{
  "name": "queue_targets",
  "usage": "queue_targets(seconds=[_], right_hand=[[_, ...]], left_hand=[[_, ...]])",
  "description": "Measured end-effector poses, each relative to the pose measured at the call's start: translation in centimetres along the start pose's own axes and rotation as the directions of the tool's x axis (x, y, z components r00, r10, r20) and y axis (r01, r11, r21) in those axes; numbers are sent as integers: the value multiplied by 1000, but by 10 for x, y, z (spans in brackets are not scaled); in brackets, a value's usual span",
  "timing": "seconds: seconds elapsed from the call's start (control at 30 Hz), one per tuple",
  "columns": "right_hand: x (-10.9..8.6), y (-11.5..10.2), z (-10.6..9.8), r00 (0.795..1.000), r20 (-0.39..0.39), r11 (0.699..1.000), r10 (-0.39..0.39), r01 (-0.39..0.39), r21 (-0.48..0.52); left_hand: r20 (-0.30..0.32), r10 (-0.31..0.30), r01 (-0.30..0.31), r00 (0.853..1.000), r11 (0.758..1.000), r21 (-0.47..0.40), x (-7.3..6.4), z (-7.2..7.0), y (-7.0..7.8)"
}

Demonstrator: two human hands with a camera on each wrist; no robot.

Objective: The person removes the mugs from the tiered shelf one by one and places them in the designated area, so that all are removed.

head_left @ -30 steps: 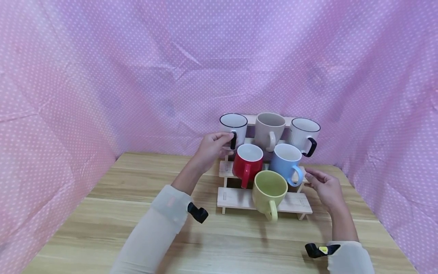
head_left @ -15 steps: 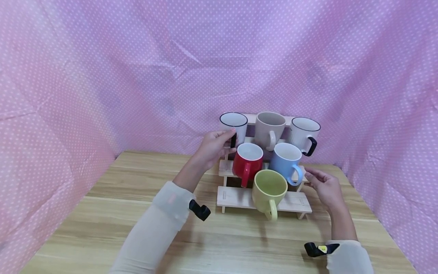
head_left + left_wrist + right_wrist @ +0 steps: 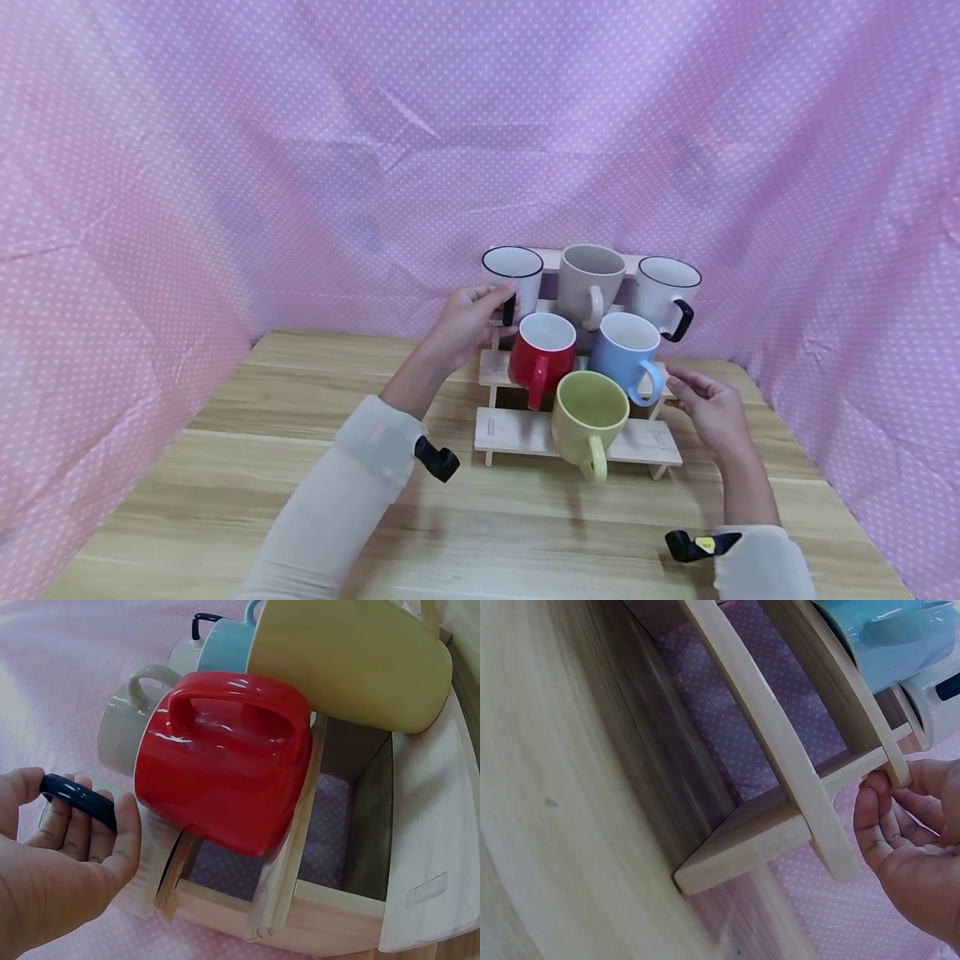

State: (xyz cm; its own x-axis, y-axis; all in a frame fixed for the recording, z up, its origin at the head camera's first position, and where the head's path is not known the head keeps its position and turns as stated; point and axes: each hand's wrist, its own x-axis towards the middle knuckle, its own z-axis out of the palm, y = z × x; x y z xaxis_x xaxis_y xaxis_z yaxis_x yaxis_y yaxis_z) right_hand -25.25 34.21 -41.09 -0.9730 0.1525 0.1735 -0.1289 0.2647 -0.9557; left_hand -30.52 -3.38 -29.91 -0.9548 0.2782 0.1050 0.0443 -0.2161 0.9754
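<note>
My left hand [image 3: 463, 327] grips the black handle [image 3: 79, 796] of a white mug [image 3: 529, 292] at the top left of a stepped wooden rack [image 3: 651, 443]. In the left wrist view the fingers curl at the handle with the thumb at its end. My right hand [image 3: 714, 417] pinches the right end of the rack's middle shelf, as the right wrist view shows at the board tip [image 3: 898, 771]. Beside the left mug stand a grey mug [image 3: 588, 287] and another white mug [image 3: 660, 293]. A red mug [image 3: 542, 371] and a blue mug [image 3: 622, 362] occupy the middle step.
A yellow-green mug [image 3: 585, 433] sits on the lowest step, its handle toward the front. Under the rack is a wood-grain table [image 3: 300, 400]. Pink dotted cloth [image 3: 360, 167] hangs behind and on both sides.
The left hand has risen slightly, and its thumb has shifted up on the black handle. The right hand keeps its hold on the shelf end; the other mugs stay put.
</note>
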Motion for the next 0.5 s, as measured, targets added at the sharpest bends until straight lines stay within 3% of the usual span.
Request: queue_targets(seconds=[0.27, 0.5], right_hand=[[-2, -1, 1, 1000, -4, 1000, -3, 3, 8], [-1, 1, 1, 1000, -11, 999, 3, -4, -41]], left_hand=[[-54, 54, -52, 997, 998, 30, -2, 4, -2], [-147, 35, -42, 989, 998, -47, -6, 3, 1]])
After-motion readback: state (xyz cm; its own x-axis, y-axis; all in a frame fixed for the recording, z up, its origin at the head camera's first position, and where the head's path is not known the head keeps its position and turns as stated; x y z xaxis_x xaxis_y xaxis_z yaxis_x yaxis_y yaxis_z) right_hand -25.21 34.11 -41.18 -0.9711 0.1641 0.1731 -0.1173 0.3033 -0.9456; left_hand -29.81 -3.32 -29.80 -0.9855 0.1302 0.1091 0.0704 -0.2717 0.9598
